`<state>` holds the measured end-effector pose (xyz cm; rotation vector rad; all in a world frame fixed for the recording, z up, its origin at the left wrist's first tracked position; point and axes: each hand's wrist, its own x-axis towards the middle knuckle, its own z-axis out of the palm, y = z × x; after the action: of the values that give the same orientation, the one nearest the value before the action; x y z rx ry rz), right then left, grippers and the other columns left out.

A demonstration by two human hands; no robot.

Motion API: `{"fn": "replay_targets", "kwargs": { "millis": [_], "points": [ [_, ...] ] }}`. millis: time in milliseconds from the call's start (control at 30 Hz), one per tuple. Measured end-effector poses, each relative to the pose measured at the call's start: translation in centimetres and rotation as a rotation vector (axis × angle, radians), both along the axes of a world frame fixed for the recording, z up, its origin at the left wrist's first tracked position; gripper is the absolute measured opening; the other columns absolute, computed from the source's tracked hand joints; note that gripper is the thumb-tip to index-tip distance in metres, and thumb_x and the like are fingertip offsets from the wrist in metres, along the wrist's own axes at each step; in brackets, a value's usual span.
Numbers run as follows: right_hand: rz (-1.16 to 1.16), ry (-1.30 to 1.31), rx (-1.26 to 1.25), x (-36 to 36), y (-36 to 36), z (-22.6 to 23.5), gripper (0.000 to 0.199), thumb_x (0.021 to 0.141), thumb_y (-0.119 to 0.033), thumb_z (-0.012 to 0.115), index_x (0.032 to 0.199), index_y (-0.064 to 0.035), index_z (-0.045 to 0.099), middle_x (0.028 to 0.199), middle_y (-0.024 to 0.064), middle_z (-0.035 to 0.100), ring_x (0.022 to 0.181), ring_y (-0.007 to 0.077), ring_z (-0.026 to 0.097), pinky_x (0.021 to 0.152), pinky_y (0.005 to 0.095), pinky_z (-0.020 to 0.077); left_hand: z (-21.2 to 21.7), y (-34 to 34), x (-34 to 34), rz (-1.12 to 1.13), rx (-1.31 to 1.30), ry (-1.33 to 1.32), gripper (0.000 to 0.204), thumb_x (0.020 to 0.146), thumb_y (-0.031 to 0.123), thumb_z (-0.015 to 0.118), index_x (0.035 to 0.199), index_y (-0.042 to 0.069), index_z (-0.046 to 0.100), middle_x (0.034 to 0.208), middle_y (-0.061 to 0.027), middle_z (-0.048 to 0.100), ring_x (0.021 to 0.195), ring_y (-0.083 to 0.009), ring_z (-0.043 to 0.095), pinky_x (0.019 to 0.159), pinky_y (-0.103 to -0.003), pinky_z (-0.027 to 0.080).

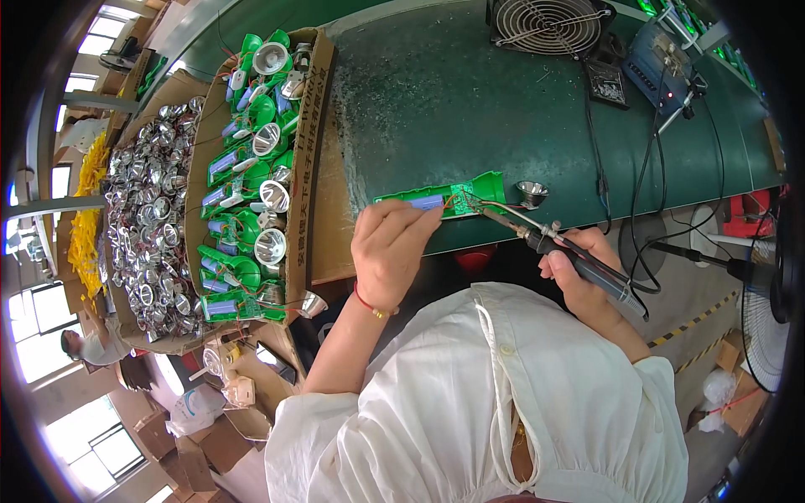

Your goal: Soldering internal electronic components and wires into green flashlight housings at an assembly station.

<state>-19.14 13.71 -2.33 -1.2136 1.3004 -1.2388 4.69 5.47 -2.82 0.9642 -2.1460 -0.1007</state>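
A green plastic flashlight half-shell (485, 186) lies near the front edge of the green bench. Inside it are a purple cylindrical battery (426, 203), thin red wires and a small green circuit board (463, 199). The fingers of my left hand (387, 251) are closed on the shell's left part, at the battery. My right hand (583, 272) grips a black soldering iron (579, 267) with a thin metal feed tube beside it. Its tip is at the circuit board; whether it touches, I cannot tell. A silver reflector cup (532, 194) sits just right of the shell.
To the left, a cardboard box (312, 159) holds several green shells with reflectors; beyond it another carton (201, 88) is full of loose reflectors. A fan (549, 25), a small black tray (607, 84) and a blue soldering unit (658, 67) stand far right, with cables (644, 193) hanging down.
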Motion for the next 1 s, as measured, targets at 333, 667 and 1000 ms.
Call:
{"fn": "replay_targets", "kwargs": {
  "millis": [333, 667, 1000],
  "points": [
    [0.026, 0.047, 0.037, 0.2, -0.4, 0.1, 0.018, 0.078, -0.008, 0.063, 0.085, 0.0024, 0.050, 0.071, 0.0090, 0.063, 0.063, 0.0104, 0.061, 0.058, 0.0228, 0.0491, -1.5, -0.8, -1.2, 0.001, 0.130, 0.012, 0.015, 0.062, 0.005, 0.069, 0.076, 0.009, 0.064, 0.073, -0.0014, 0.056, 0.076, -0.0200, 0.054, 0.065, -0.032, 0.043],
    [0.017, 0.080, 0.072, 0.2, -0.8, 0.1, 0.016, 0.077, -0.007, 0.063, 0.082, 0.0024, 0.050, 0.069, 0.0083, 0.063, 0.062, 0.0102, 0.061, 0.057, 0.0231, 0.0492, -1.5, -0.6, -1.6, 0.039, 0.185, 0.017, 0.011, 0.064, 0.003, 0.068, 0.073, 0.007, 0.062, 0.071, -0.0033, 0.056, 0.074, -0.0219, 0.054, 0.064, -0.032, 0.044],
    [0.018, 0.076, 0.094, 0.3, -0.9, 0.3, 0.017, 0.077, -0.007, 0.063, 0.082, 0.0019, 0.050, 0.068, 0.0082, 0.063, 0.062, 0.0108, 0.061, 0.057, 0.0238, 0.0496, -1.7, -0.6, -1.6, 0.043, 0.202, 0.007, 0.009, 0.066, 0.006, 0.068, 0.073, 0.008, 0.062, 0.072, -0.0028, 0.056, 0.074, -0.0215, 0.053, 0.067, -0.032, 0.041]
  ]
}}
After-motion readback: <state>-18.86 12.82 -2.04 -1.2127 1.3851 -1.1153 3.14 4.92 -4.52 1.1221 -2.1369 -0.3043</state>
